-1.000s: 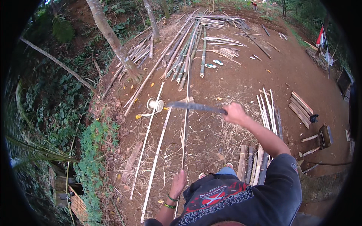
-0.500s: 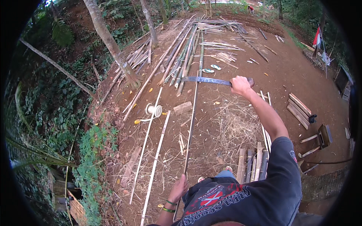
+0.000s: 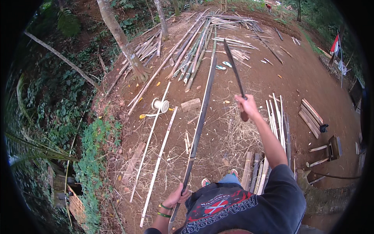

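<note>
My right hand (image 3: 247,104) is closed round the wooden handle of a machete (image 3: 234,69). Its long dark blade points up and away, to the right of a split bamboo strip (image 3: 203,113) and apart from it. That strip is long, dark on its broad face and pale along one edge. Near its lower end my left hand (image 3: 177,197) grips it, and the far end reaches toward the bamboo pile. Two pale bamboo strips (image 3: 160,158) lie on the ground left of it.
A pile of bamboo poles (image 3: 193,50) spreads ahead. A wooden block (image 3: 191,105), a white spool (image 3: 161,105) and a pair of sandals (image 3: 221,67) lie on the dirt. Cut bamboo pieces (image 3: 257,171) are by my right leg; plants drop away at left.
The machete has swung from lying across the strip to pointing forward, off it. My right hand has come slightly lower. The strip has turned its broad dark face up.
</note>
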Demonstrator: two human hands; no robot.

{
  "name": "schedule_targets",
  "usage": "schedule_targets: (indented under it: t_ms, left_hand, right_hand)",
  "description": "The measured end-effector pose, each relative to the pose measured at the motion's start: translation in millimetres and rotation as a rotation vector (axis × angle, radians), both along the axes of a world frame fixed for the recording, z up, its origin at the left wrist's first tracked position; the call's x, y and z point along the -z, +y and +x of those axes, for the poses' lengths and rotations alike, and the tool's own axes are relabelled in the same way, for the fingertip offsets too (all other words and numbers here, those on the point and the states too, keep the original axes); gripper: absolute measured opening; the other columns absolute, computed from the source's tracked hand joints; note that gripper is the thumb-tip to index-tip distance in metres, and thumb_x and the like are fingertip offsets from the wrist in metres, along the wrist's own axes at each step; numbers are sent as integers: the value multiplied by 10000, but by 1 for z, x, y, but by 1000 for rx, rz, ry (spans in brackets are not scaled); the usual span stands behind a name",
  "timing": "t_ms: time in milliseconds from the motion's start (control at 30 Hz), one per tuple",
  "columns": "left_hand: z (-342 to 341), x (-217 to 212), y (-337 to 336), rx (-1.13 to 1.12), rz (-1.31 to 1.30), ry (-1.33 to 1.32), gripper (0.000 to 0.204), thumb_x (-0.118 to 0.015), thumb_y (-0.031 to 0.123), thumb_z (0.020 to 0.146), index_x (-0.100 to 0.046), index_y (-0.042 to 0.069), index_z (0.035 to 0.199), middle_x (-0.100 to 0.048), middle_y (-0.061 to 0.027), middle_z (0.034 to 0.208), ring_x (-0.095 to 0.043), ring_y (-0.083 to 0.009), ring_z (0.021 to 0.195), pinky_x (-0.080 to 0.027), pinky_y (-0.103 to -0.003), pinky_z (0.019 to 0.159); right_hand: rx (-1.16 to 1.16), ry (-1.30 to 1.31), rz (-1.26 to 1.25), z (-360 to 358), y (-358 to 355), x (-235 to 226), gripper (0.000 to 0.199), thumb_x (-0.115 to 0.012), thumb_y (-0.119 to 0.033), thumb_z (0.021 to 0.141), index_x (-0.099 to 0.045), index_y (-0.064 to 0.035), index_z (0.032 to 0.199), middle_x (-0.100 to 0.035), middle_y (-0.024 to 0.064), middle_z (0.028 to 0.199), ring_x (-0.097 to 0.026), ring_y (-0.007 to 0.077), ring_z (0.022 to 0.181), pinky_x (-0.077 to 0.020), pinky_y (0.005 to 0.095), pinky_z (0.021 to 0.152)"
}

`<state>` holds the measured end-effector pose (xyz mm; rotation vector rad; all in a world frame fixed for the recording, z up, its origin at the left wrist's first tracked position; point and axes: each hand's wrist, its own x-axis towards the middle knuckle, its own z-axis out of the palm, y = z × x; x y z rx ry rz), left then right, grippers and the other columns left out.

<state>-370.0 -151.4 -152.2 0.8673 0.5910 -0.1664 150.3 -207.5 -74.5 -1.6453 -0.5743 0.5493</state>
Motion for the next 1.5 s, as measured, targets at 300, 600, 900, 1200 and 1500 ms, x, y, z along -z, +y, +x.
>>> schedule_targets:
  t_ms: [300,600,900,1200,1500]
  left_hand:
    - [35,1,13,118,-52,-214,633,-270,709,968,-379,127,742,-304,59,598,-220,-52,485,-189,-216,426]
    - [36,6,15,97,56,-306,651,-225,638,1018,-459,84,769,-372,30,599,-360,-98,521,-346,-233,502]
    - [55,3,6,-91,423,-217,454,-369,374,1081,-588,-15,1000,-568,-42,656,-577,-143,608,-494,-301,607]
    - [74,5,14,-349,451,-268,280,-413,262,1080,-497,69,895,-542,-16,631,-535,-99,545,-448,-255,527]
    - [100,7,7,-546,800,-136,401,-470,334,1058,-508,73,757,-435,41,534,-451,-48,461,-362,-248,421]
  right_hand:
    - [-136,482,639,-168,37,-52,424,-560,-338,1006,-628,64,1123,-676,98,764,-438,66,415,-381,236,415]
    - [-100,383,742,-184,37,-82,210,-699,-193,928,-646,3,982,-626,39,710,-472,76,442,-375,246,428]
    - [23,-62,549,-173,32,-86,165,-722,-146,911,-667,10,914,-614,-17,654,-517,50,485,-383,242,447]
    - [-243,-850,-6,-182,-16,-25,273,-752,-270,804,-621,-41,739,-571,92,545,-595,229,471,-439,366,476]
    - [-472,-1262,-146,-177,-12,17,186,-728,-206,684,-610,-83,759,-634,95,637,-638,308,533,-512,416,515]
